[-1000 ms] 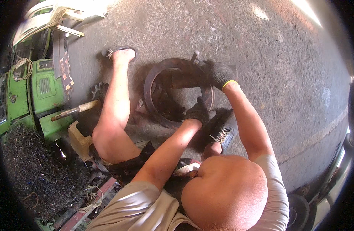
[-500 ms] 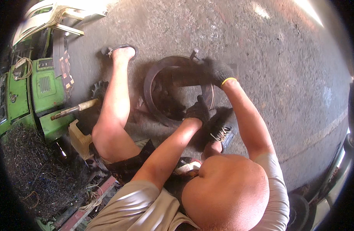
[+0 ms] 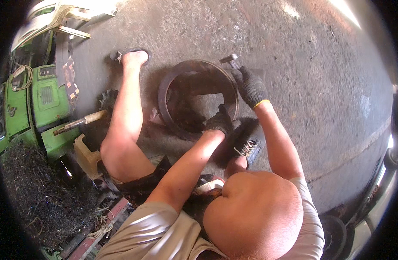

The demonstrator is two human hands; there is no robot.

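A large dark metal ring (image 3: 167, 110) stands in front of me between my feet. My left hand (image 3: 220, 122), in a dark knit glove, is closed on the ring's near right rim, with a finger pointing up along the wall. My right hand (image 3: 251, 86), in a dark glove with a yellow cuff, is wrapped round the handle of a hammer (image 3: 230, 61). The hammer's metal head is just beyond the ring's far right edge, and the hand hides most of the handle. A dark flat-sided piece (image 3: 205, 83) shows through the ring's opening.
At the left are green machine cabinets (image 3: 49, 96), a metal shaft (image 3: 79, 122) and a heap of metal shavings (image 3: 43, 195). A pale plastic chair (image 3: 51, 24) stands at the far left. My shoe (image 3: 250, 149) is close to the ring's near right side.
My right hand and the hammer have moved right, off the ring's far right side, and the hammer head has turned. My left hand stays on the rim. The view has shifted slightly.
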